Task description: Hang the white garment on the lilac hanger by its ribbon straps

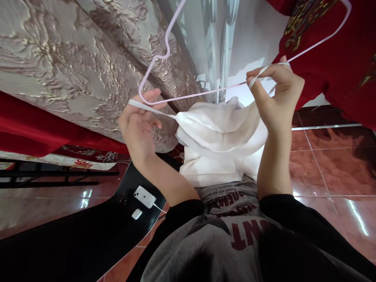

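A lilac clothes hanger [194, 95] spans the space between my hands, its long bar nearly level. My left hand [138, 125] is at the hanger's left corner, fingers stretched and apart. A white strap [157, 111] runs across that hand and down to a sheer white garment [217, 137], bunched at my lap. With thumb and forefinger, my right hand [276, 88] pinches another white strap [264, 69], looped over its fingers. The hanger bar passes at these fingers; whether they grip it too, I cannot tell.
Embossed beige-pink fabric [58, 58] hangs at the left, red embroidered fabric [331, 51] at the right. A black bench [73, 235] at lower left carries a phone [144, 196] with a cable and a small white case [136, 214]. Tiled floor [326, 168] shows at the right.
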Motion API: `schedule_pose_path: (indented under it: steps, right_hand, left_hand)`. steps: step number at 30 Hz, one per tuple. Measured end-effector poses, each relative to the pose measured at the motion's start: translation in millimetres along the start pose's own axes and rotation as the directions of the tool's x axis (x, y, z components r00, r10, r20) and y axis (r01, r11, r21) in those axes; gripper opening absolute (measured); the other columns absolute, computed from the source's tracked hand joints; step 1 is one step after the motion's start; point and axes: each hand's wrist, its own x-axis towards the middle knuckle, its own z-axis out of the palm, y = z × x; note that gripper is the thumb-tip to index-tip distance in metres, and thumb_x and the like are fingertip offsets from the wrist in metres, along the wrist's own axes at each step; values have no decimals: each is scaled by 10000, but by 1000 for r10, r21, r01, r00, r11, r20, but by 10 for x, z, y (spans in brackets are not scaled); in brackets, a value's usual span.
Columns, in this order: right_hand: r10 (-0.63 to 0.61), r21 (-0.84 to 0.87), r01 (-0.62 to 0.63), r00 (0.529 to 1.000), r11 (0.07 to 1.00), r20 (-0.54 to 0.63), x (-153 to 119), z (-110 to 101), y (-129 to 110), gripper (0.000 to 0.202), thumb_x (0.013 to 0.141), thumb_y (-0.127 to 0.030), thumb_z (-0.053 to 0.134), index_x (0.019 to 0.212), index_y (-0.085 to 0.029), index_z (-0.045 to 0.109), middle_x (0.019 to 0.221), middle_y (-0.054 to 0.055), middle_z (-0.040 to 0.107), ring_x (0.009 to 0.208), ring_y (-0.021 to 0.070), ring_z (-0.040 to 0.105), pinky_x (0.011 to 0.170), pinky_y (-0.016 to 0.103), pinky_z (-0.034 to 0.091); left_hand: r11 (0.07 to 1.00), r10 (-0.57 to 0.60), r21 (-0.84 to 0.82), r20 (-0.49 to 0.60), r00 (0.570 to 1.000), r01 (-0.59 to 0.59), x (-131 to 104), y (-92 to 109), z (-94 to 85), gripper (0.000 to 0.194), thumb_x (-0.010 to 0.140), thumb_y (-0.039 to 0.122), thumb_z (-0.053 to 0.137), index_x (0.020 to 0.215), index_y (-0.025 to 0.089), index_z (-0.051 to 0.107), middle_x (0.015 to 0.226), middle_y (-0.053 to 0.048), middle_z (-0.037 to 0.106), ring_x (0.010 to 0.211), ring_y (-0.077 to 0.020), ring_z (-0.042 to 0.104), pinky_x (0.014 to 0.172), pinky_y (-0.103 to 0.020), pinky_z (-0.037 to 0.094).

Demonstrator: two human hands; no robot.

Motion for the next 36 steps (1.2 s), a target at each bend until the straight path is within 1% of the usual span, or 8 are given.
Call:
schedule_pose_path:
  steps: [6,10,18,22,25,27,32,36]
  right_hand:
    - [-6,35,6,1000,999,-11,-22,-1,-4,130,862,-410,700,795,-306,662,953,-36,754,962,198,677,1215,553,345]
    - [10,-9,-10,1000,1000,-15,-25,32,-9,180,853,-481,687,792,-316,653,943,-36,751,973,216,672,1217,567,348]
    - [3,-14,-3,1000,1000,12,-67,37,-9,219,856,-473,679,768,-289,601,934,-29,729,956,204,662,1231,545,353]
    - [5,19,-5,1000,1000,14,-93,48,-25,226,849,-468,691,778,-274,601,941,-35,733,989,192,669,1266,546,309]
    - [-2,31,2,1000,1000,0,-116,98,-71,191,849,-443,702,803,-273,628,953,-27,732,1008,186,666,1278,555,277]
    - [0,24,-1,1000,1000,12,-136,147,-110,161,856,-420,699,812,-275,642,975,-21,731,1035,190,662,1259,558,303]
    - [-43,94,41,999,995,18,-163,151,-102,112,869,-384,686,922,-285,683,1061,-8,725,1106,203,670,1223,558,367]
    - [-4,122,20,991,992,-132,-49,-195,116,226,883,-399,662,1062,-261,668,1172,58,669,1223,228,610,1093,471,499]
  left_hand:
    - [961,236,171,-80,969,-220,206,14,-172,231,846,131,733,1065,150,803,938,-62,771,878,-249,725,728,-346,604]
    - [955,260,131,66,963,-266,493,65,-67,203,837,65,804,1036,104,791,934,-51,772,888,-213,734,876,-358,620]
    - [993,23,117,17,1000,-25,763,387,296,152,808,220,823,852,94,750,859,-44,682,945,-221,711,764,-216,572]
    - [989,141,42,-54,989,-138,629,97,300,81,1020,84,636,1015,137,696,889,-22,658,818,-153,690,714,-224,539]
    - [981,-43,-192,-278,959,-12,362,-212,402,188,1125,254,461,1046,172,610,805,-15,675,737,-125,680,722,-235,554]
    - [966,-89,-258,-262,961,19,197,-336,519,306,1149,277,327,1034,171,590,873,-55,704,821,-141,703,813,-274,567]
    - [946,-93,-323,-252,963,7,126,-357,695,361,1154,256,255,922,213,528,890,-26,703,880,-146,698,889,-305,523]
    - [941,-115,-338,-241,964,28,199,-336,636,401,1158,207,231,870,208,511,797,0,711,697,-123,655,765,-279,517]
